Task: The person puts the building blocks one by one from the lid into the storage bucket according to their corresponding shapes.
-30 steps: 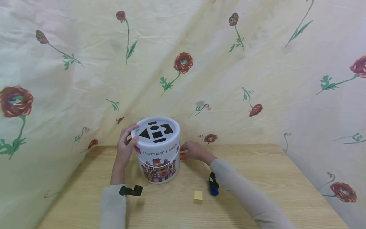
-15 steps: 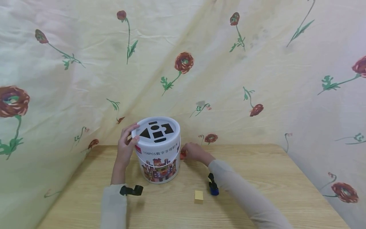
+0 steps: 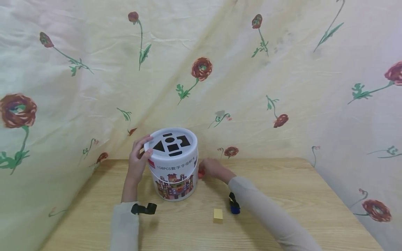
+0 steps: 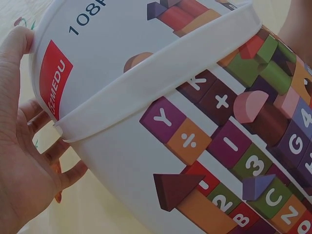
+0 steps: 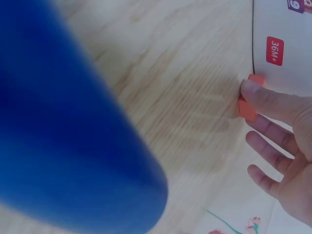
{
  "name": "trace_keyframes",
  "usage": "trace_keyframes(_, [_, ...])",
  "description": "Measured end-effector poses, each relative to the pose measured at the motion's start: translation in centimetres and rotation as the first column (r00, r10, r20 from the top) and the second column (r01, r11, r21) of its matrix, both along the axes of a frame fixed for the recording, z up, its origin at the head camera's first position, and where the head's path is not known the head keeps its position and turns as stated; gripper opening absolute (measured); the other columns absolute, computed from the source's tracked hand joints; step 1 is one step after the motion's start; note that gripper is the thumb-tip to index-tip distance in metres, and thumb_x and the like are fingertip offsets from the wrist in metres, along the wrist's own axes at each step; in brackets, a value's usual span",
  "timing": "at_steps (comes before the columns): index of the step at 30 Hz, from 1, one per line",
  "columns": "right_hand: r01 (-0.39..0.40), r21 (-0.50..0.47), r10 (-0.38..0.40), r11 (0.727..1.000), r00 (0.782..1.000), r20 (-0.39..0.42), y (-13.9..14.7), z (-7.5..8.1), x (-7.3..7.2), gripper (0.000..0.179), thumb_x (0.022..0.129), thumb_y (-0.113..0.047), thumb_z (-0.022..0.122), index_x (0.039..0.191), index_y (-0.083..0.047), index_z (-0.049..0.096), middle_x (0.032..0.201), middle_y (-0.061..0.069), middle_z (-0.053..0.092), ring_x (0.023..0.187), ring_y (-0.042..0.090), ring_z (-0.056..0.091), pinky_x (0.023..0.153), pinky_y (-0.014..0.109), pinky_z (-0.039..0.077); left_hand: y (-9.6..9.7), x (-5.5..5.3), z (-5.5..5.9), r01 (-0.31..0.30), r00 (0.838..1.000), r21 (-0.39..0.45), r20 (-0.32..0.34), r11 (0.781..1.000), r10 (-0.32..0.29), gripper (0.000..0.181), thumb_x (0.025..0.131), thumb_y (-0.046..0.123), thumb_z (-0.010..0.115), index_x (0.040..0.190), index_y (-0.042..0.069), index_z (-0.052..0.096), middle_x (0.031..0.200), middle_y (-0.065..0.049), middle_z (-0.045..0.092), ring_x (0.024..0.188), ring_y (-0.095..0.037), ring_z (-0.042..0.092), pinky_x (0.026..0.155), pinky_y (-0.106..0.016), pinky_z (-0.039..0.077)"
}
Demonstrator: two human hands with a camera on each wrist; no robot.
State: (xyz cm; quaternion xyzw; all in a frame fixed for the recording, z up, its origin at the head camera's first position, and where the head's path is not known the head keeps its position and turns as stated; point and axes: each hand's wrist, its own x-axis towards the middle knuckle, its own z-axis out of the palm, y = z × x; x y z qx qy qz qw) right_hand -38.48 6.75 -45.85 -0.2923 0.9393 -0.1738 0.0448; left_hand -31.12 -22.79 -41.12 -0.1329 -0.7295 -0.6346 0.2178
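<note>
A white toy-block bucket (image 3: pixel 174 164) stands upright on the table, its lid (image 3: pixel 163 132) cut with dark shaped holes and a thin white handle hanging across its front. My left hand (image 3: pixel 137 164) holds the bucket's upper left side, thumb at the front of the rim and fingers around the back. In the left wrist view some of those fingers are hidden behind the bucket. Low at the bucket's right side, my right hand (image 3: pixel 213 168) pinches a small orange-red block (image 5: pixel 247 108). That block is close against the bucket wall; the other fingers are spread loosely below it.
A small yellow block (image 3: pixel 218 216) lies on the wooden table (image 3: pixel 276 195), in front of the bucket and to its right. Flowered cloth (image 3: pixel 251 87) hangs behind and at both sides. A blurred blue object (image 5: pixel 78 126) covers much of the right wrist view.
My right hand has shifted slightly, and the orange-red block has turned and dropped a little beside the bucket. The left hand and the bucket stay where they were.
</note>
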Motion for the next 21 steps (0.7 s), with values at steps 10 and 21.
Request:
trace_keyframes(10, [-0.048, -0.009, 0.048, 0.999, 0.998, 0.030, 0.6, 0.0, 0.8, 0.027, 0.068, -0.003, 0.090, 0.092, -0.006, 0.078, 0.086, 0.006, 0.074, 0.077, 0.016, 0.063, 0.078, 0.035, 0.056, 0.0, 0.0, 0.1, -0.002, 1.000, -0.003, -0.001, 1.000, 0.002, 0.045, 0.100, 0.021, 0.053, 0.145, 0.014, 0.055, 0.155, 0.002, 0.039, 0.130, -0.018, 0.041, 0.093, -0.014, 0.048])
trace_keyframes(21, [-0.129, 0.011, 0.129, 0.992, 0.992, -0.015, 1.6, -0.1, 2.2, 0.015, 0.074, -0.001, 0.084, 0.085, -0.009, 0.077, 0.083, 0.002, 0.074, 0.078, 0.014, 0.062, 0.078, 0.032, 0.054, 0.1, 0.1, 0.0, -0.006, 1.000, 0.005, 0.005, 1.000, 0.006, 0.046, 0.100, 0.019, 0.053, 0.145, 0.013, 0.055, 0.157, 0.001, 0.038, 0.131, -0.017, 0.040, 0.095, -0.016, 0.046])
